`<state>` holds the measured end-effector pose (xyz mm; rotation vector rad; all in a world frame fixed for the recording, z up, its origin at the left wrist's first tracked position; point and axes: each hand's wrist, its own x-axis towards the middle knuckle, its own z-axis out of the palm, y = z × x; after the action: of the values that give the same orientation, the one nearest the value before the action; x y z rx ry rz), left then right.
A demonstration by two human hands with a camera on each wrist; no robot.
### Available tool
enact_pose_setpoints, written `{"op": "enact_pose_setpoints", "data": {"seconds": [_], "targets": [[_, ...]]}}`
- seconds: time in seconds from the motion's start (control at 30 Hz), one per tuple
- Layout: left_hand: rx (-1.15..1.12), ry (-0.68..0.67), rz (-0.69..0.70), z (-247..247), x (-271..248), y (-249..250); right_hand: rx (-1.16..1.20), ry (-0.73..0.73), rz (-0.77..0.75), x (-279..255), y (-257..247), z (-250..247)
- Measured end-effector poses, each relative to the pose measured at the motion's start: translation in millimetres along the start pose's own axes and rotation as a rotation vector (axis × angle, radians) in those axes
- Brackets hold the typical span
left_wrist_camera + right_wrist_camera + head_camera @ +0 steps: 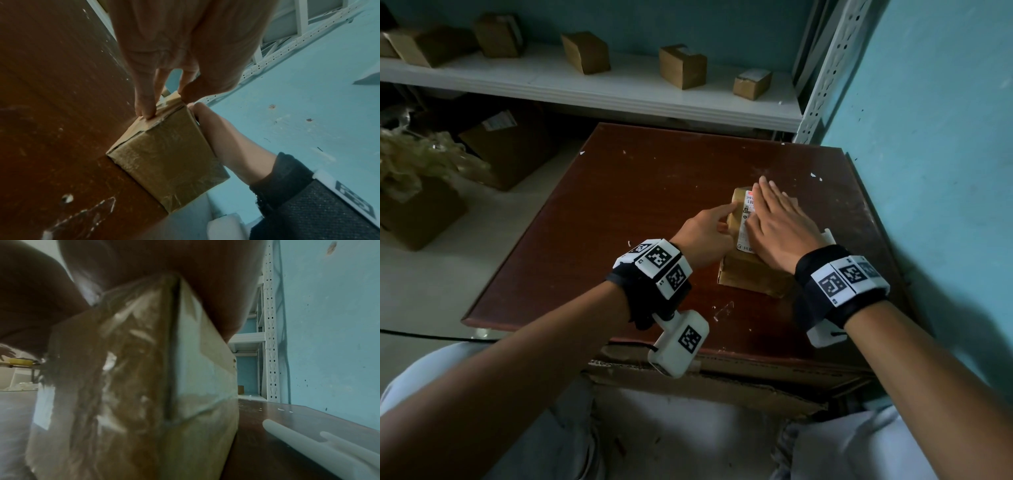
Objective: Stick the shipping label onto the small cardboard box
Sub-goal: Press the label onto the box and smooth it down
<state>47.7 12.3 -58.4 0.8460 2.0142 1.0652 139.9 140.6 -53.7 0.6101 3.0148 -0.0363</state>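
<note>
On the brown tabletop (619, 212), w/ our left hand (705, 236) at the small cardboard box (753, 274), fingertips (147, 112) bear on its taped left face & thumb sits on the top edge, bracing more than gripping. Shipping label (748, 219) lies on the box top, only its left strip showing. Right hand (780, 226) lies flat over it, fingers straight & close together. Risks, as we judge: pushing sideways could skew or crease the label; uneven pressure could trap a bubble; a weak brace lets the box slide toward the blue wall (928, 137).
</note>
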Motion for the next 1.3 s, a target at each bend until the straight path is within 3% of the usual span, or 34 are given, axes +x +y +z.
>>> {"op": "enact_pose_setpoints", "data": {"seconds": [0.27,0.97,1.2,1.3], "targets": [[0.051,0.011,0.019,0,-3,1,-0.086,-0.026,-0.050,-1,-11,1],[0.104,0.028,0.035,-6,-6,4,-0.037,-0.017,-0.085,4,-20,-1],[0.080,0.046,0.024,-16,-6,-2,0.104,0.025,-0.081,9,-29,3],[0.067,0.048,0.028,-18,-4,-2,0.295,0.033,-0.068,10,-25,-2]]}}
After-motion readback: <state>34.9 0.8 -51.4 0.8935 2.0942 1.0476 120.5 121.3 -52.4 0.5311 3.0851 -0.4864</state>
